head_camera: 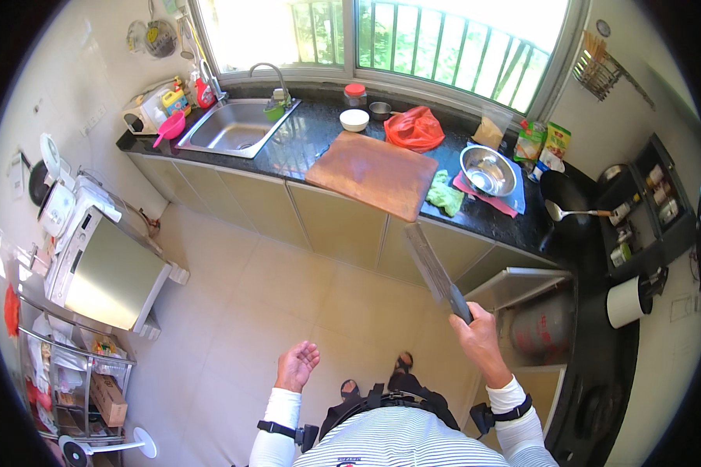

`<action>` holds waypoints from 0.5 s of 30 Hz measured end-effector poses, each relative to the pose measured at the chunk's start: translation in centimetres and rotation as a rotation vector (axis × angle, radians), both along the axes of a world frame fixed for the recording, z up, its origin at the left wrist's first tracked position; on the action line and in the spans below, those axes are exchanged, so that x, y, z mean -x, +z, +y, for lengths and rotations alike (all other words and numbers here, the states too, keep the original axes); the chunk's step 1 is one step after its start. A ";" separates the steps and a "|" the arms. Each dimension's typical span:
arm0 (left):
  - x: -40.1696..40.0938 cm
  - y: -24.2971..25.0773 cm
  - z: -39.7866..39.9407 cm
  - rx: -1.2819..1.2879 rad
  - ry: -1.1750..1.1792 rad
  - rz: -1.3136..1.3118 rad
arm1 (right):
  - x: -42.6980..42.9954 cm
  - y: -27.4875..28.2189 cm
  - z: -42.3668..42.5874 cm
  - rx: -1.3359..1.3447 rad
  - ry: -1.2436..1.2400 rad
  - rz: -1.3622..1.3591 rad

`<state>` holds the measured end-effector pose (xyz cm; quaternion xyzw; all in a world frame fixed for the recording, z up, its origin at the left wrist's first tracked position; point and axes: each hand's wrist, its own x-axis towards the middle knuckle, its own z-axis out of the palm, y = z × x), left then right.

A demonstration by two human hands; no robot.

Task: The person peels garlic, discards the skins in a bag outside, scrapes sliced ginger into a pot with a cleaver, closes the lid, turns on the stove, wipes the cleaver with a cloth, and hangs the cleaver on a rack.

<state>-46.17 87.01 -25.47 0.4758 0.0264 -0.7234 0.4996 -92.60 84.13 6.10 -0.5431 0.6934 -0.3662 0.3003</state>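
Note:
My right hand point(476, 333) grips the dark handle of a kitchen knife point(427, 260), probably a cleaver. Its grey blade is slightly blurred and points up toward the counter, the tip near the close corner of a wooden cutting board point(374, 172). My left hand point(299, 365) hangs empty over the floor, palm partly up and fingers loosely curled. The board lies at an angle on the black countertop point(286, 137) and overhangs its front edge. Beside it are a crumpled green cloth point(446, 194), a red plastic bag point(415, 129) and a steel bowl point(488, 171).
To my right, a cabinet door point(517, 286) stands open before a grey gas cylinder point(542, 331). A wok point(564, 195) and a spatula point(578, 213) sit at the counter's right corner. At left are a sink point(233, 125), a silver appliance point(114, 271) and a metal rack point(87, 362).

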 end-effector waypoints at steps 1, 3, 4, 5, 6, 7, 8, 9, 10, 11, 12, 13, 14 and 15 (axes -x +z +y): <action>0.4 -0.1 -0.2 -0.002 0.011 -0.002 | 0.4 -0.2 -2.1 0.011 0.018 0.042; 0.8 -0.2 -1.1 -0.020 0.040 0.014 | 2.0 -2.2 -7.4 0.232 0.159 0.270; 0.8 -0.3 -1.4 -0.028 0.060 0.012 | 2.7 -3.2 -10.2 0.311 0.208 0.341; 1.2 -0.6 -1.8 -0.034 0.079 0.015 | 3.4 -4.4 -13.4 0.376 0.249 0.451; 0.7 -0.4 -2.7 -0.041 0.137 0.030 | 3.4 -5.3 -16.8 0.424 0.277 0.483; 0.9 0.1 -2.8 -0.053 0.172 0.036 | 3.4 -6.1 -19.9 0.456 0.300 0.524; 1.1 0.4 -3.7 -0.052 0.212 0.042 | 3.7 -6.7 -22.7 0.419 0.333 0.587; 1.2 1.1 -4.4 -0.052 0.249 0.039 | 3.4 -7.7 -25.9 0.420 0.354 0.607; 1.7 2.0 -5.7 -0.038 0.251 0.025 | 3.4 -8.5 -29.1 0.423 0.372 0.636; 2.4 2.9 -6.6 -0.029 0.255 0.007 | 3.3 -9.2 -32.1 0.422 0.387 0.664; 3.1 4.0 -7.5 -0.019 0.261 -0.012 | 3.1 -9.8 -34.8 0.473 0.406 0.722; 4.0 4.9 -8.7 -0.012 0.263 -0.027 | 3.2 -11.2 -37.2 0.495 0.402 0.770; 4.8 5.8 -9.4 0.012 0.257 -0.036 | 3.3 -12.7 -39.7 0.518 0.397 0.815; 5.1 6.4 -10.5 0.026 0.242 -0.047 | 3.4 -14.0 -42.3 0.549 0.390 0.860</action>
